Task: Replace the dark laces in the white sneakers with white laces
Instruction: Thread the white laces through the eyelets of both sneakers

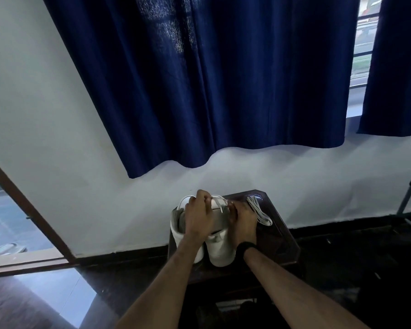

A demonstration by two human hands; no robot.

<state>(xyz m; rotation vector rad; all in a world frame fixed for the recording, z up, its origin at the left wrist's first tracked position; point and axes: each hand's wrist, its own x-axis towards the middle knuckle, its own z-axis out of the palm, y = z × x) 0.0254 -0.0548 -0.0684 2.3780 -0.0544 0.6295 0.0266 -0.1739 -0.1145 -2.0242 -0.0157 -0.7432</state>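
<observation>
Flanking hands (220,216): spare white lace (259,210), curtain (211,79).

Blue curtains (211,79) hang above a dark wooden table (280,236).

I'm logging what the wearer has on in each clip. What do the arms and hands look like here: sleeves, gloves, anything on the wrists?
Both forearms are bare, with no sleeves in view and no gloves. The right hand has a black band round its wrist, like a watch or fitness strap; no face shows. The left hand and its wrist show nothing worn. No rings are visible, though the fingers are too small to be sure.
</observation>
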